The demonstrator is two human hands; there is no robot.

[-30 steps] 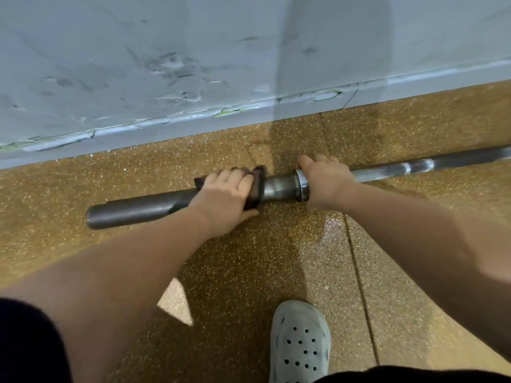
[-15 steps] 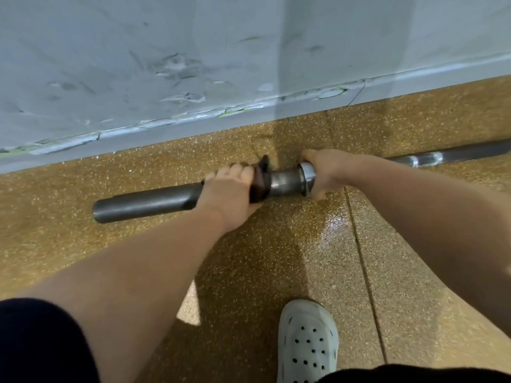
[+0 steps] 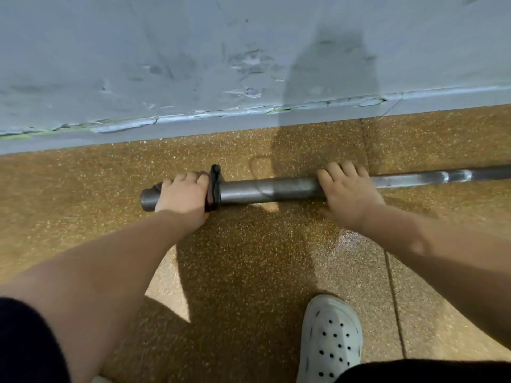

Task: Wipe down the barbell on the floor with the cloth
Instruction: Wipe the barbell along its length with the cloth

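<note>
A grey steel barbell [image 3: 271,190] lies on the speckled brown floor, parallel to the wall. Its thick sleeve ends at the left; the thinner shaft runs off the right edge. My left hand [image 3: 184,196] grips a dark reddish-brown cloth [image 3: 213,189] wrapped round the sleeve close to its left end. Only the cloth's right edge and a bit at the left show past my fingers. My right hand [image 3: 348,194] is curled over the bar where sleeve meets shaft, hiding the collar.
A scuffed grey wall with a skirting [image 3: 249,120] stands just behind the bar. My white perforated clog [image 3: 330,338] rests on the floor below the right hand. A floor joint [image 3: 392,286] runs toward me at the right.
My left hand has slid the cloth leftward along the sleeve, from beside the collar to near the bar's end. The right hand stays at the collar. The view has shifted left.
</note>
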